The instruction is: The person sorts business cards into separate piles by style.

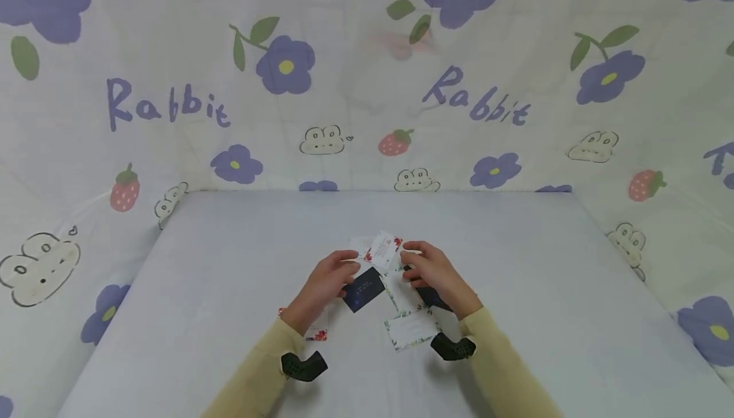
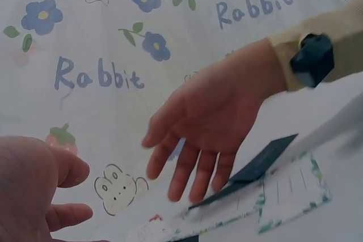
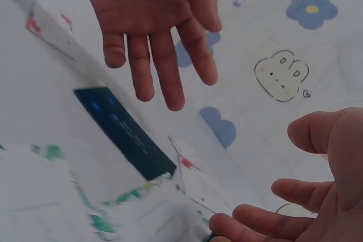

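Observation:
Both hands hover over a loose spread of small printed cards, facing each other with a gap between them. My left hand has relaxed, spread fingers near a dark blue card; in the right wrist view its palm looks bare. Across from it, my right hand is likewise loosely spread above a second dark card, partly hidden. A white card with red flowers lies between the fingertips, at the far side of the pile. Nearer are white cards with green leaf borders, overlapping.
Another red-flowered card is partly covered by the left wrist. The cards lie on a white table bounded by a patterned curtain at the back and sides. Each wrist wears a black device.

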Demonstrator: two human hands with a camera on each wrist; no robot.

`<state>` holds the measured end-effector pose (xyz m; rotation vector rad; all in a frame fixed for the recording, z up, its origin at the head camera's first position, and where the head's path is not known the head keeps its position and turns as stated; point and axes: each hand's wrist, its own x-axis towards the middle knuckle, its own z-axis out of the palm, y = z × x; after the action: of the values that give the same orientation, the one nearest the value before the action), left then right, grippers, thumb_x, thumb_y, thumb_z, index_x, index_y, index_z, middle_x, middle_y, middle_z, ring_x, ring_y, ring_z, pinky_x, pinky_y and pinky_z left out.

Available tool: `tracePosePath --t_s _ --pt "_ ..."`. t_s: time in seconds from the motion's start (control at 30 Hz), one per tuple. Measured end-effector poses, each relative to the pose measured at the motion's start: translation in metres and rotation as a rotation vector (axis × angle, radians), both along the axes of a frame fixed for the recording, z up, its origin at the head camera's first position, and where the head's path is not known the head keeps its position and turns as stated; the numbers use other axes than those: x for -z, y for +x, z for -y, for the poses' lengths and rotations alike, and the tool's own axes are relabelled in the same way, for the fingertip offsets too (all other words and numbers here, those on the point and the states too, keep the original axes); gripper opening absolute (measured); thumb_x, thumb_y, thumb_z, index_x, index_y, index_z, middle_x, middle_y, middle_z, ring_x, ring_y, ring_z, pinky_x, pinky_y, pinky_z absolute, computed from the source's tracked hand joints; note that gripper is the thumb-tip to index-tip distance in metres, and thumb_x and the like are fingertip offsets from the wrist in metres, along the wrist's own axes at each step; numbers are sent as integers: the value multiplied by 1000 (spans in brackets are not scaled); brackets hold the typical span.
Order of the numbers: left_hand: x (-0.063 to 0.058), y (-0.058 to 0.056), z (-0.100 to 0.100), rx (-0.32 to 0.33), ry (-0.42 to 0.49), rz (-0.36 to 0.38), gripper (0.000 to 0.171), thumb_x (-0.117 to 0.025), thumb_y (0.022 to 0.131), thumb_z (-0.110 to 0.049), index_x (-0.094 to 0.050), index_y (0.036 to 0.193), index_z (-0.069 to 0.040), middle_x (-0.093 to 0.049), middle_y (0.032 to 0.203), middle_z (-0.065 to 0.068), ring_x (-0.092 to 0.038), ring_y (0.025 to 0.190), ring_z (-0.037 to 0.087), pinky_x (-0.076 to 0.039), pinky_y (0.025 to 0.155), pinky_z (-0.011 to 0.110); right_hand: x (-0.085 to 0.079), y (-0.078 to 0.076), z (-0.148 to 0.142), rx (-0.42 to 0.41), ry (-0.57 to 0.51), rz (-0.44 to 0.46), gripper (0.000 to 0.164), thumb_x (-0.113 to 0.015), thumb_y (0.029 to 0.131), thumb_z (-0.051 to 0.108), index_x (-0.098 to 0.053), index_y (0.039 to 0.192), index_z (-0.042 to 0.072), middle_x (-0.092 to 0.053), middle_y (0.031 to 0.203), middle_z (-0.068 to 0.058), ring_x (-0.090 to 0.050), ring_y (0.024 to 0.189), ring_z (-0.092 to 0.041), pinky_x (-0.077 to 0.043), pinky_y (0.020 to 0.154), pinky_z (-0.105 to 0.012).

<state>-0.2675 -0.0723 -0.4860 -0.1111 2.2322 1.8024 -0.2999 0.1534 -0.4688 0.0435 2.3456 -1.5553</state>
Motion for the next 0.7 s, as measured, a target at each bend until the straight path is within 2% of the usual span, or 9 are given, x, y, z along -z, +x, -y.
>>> tracePosePath --t_s 0.17,0.3,0.47,0.7 --pt "0 -10 -14 -7 -24 26 42 -54 98 -34 -53 136 -17 -60 133 9 -61 106 25 -51 72 28 -2 -33 5 -49 40 -11 52 -52 99 36 -44 142 9 -58 133 -19 -65 107 -35 -55 87 -42" --pt "2 -15 -24 -18 -12 47 42 -55 98 -34 -54 136 -16 -61 131 9 -62 103 23 -51 69 27 -3 -57 9 -86 99 -8 55 -52 99 41 -43 142 9 -60 129 -20 -64 104 -32 -55 86 -39" --pt "6 -13 -35 -14 19 72 45 -56 96 -35 -54 136 -14 -61 129 9 -63 100 20 -51 66 27 1 -74 9 -73 128 9 55 -53 97 42 -45 141 10 -60 127 -19 -65 101 -28 -55 85 -37" --pt "4 -14 -38 -36 61 122 48 -57 96 -38 -52 138 -15 -60 128 8 -63 93 17 -52 64 26 0 -91 14 -87 124 11 53 -53 98 40 -45 140 10 -59 129 -19 -64 103 -30 -54 82 -35"
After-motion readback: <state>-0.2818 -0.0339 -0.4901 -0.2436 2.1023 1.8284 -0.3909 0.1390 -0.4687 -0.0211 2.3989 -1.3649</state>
